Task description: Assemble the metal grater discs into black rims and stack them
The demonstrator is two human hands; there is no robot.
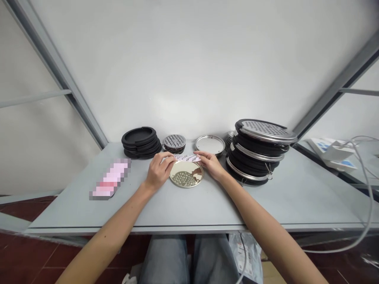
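Observation:
My left hand (159, 169) pinches the left edge of a thin, patterned sheet (186, 157) with white, grey and pink on it. The fingers of my right hand (211, 163) grip the same sheet at its right edge. Tilted between both hands, the sheet is seen nearly edge-on, so its full shape is hidden. Just in front of and below it lies a shiny gold round plate (186, 180) on the table, mirroring part of a hand and a dotted pattern. I cannot tell whether sheet and plate touch.
Black rings (140, 142) are stacked at the back left. Beside them stand small patterned discs (174, 142) and a silver round tray (209, 145). At right rises a tall, uneven stack of black rings and metal discs (256, 154). A blurred pink rectangular object (111, 179) lies left. A white cable (370, 201) hangs right.

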